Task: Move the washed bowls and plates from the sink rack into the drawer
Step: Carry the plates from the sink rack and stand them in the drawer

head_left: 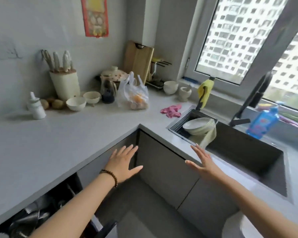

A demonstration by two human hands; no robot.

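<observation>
Left hand [123, 163]: open, fingers straight and spread, holding nothing. It is positioned in front of the grey cabinet fronts [163, 169] below the inner corner of the surface [76, 134]. Contact with the cabinet cannot be determined. A bead bracelet [110, 176] is on the left wrist.

Right hand [203, 162]: open, fingers straight, holding nothing. It is positioned over the front edge of the surface, just beside the near left corner of the sink [248, 157].

A stack of plates and bowls [199, 126] lies tilted in the sink rack [182, 122] at the far left end of the sink. A pale green cloth [210, 136] hangs over the rack, near the right fingertips.

The drawer [41, 212] is open below the left front edge of the surface and holds dark metal utensils.

A pink cloth [171, 111] lies on the surface beside the rack.
</observation>
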